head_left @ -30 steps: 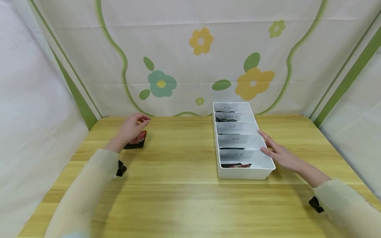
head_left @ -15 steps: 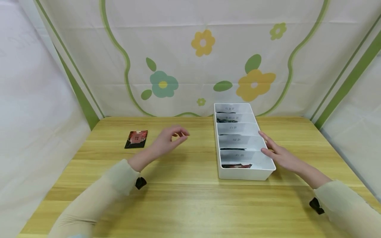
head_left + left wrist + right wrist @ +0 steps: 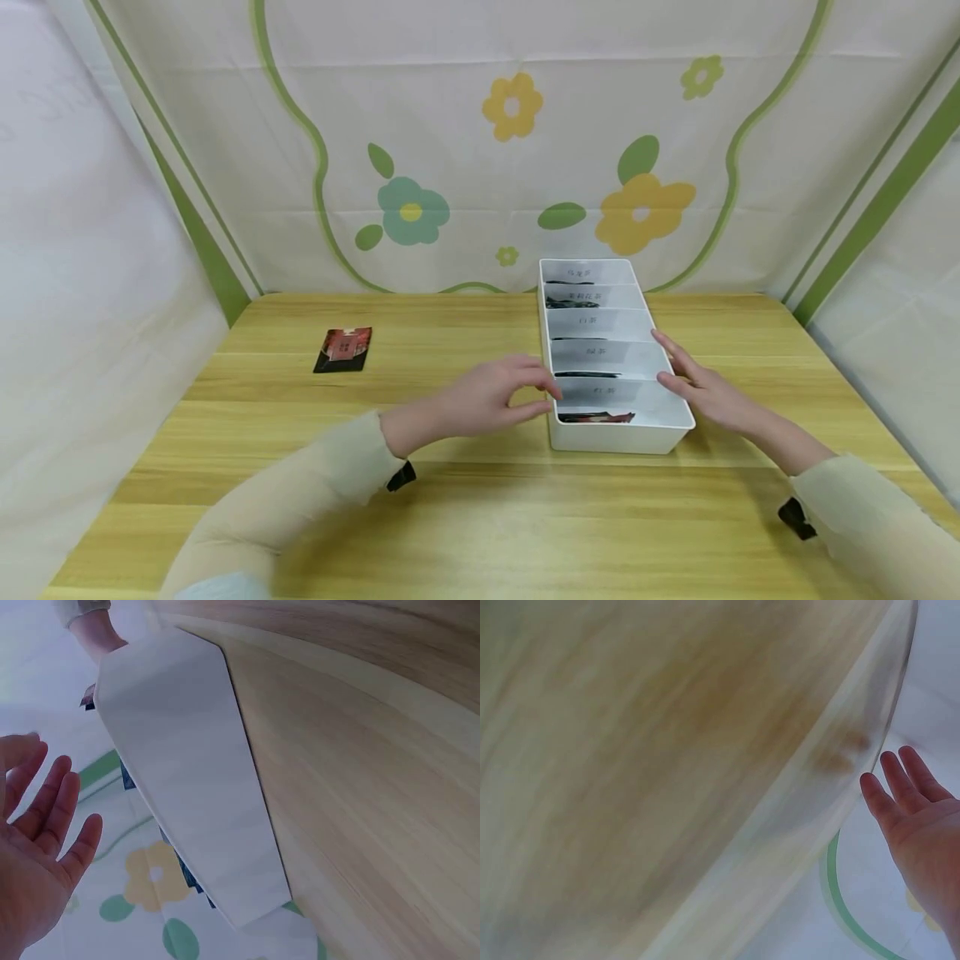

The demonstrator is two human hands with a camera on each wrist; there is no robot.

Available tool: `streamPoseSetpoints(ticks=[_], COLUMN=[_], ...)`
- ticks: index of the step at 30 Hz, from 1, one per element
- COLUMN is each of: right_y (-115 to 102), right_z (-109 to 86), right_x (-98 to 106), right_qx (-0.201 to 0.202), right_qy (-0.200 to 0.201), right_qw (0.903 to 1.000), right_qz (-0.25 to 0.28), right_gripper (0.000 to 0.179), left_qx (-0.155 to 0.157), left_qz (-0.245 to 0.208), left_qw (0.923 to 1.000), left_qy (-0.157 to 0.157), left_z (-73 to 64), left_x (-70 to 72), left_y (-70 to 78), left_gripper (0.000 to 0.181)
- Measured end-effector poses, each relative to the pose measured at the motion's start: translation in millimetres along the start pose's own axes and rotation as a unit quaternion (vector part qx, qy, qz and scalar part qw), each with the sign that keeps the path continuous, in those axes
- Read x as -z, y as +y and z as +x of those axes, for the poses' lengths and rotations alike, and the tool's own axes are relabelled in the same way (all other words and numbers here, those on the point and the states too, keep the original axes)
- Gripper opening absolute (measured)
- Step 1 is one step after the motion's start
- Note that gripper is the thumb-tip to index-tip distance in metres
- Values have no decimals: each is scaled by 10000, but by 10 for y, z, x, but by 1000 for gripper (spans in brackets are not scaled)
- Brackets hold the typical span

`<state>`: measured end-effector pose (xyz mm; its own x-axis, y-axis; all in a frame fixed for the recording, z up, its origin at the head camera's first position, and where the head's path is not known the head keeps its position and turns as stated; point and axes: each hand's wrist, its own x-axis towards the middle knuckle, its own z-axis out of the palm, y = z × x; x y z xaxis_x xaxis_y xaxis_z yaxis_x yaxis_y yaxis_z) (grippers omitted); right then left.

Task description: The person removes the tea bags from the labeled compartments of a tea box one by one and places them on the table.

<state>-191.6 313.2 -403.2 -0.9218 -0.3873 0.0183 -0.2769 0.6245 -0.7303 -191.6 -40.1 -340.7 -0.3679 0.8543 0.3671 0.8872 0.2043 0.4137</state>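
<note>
A white divided box [image 3: 622, 440] stands on the right half of the table, its several compartments labelled with printed characters. Red and black tea sachets [image 3: 603, 417] lie in the nearest compartment. My left hand [image 3: 495, 396] is at the box's left wall by that compartment, fingers bent loosely and holding nothing; whether the fingertips touch the rim I cannot tell. In the left wrist view its fingers are spread beside the box [image 3: 176, 765]. My right hand [image 3: 701, 387] rests along the box's right rim with extended fingers. A red and black tea sachet [image 3: 343, 350] lies flat at the table's left.
Dark green sachets [image 3: 573, 303] sit in a compartment farther back, and thin dark sachet edges show in the others. A white curtain with printed flowers [image 3: 450, 125] hangs behind the wooden table [image 3: 465, 517]. White cloth [image 3: 90, 292] also closes off the left side.
My left hand has moved right, from above the lone sachet across the table to the box's left wall. The sachet has stayed on the table. My right hand and the box have stayed put.
</note>
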Motion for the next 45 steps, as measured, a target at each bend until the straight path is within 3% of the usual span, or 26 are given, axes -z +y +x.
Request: streamPoseSetpoints(ticks=[6, 14, 25, 30, 35, 45], right_y=[-12, -59, -55, -49, -48, -38], right_z=[0, -8, -14, -20, -23, -22], right_x=[1, -9, -5, -7, -9, -17], right_qx=[-14, 116, 120, 141, 134, 186], right_qy=[19, 12, 11, 42, 47, 74], right_qw=[10000, 9998, 9998, 9998, 9997, 9996], right_qz=[-12, 156, 150, 165, 184, 205], right_gripper=[60, 61, 61, 61, 60, 60], left_qx=[-79, 156, 452, 436, 388, 452], left_qz=[523, 554, 677, 594, 486, -414], left_qw=[9966, 9948, 9939, 9949, 9972, 9981], left_qy=[-624, -845, -751, -687, -426, 52], left_z=[107, 188, 278, 321, 316, 272], left_x=[-115, -178, -238, -252, -270, -308], left_y=[11, -49, -115, -104, -82, -47], left_gripper=[19, 19, 17, 15, 12, 9])
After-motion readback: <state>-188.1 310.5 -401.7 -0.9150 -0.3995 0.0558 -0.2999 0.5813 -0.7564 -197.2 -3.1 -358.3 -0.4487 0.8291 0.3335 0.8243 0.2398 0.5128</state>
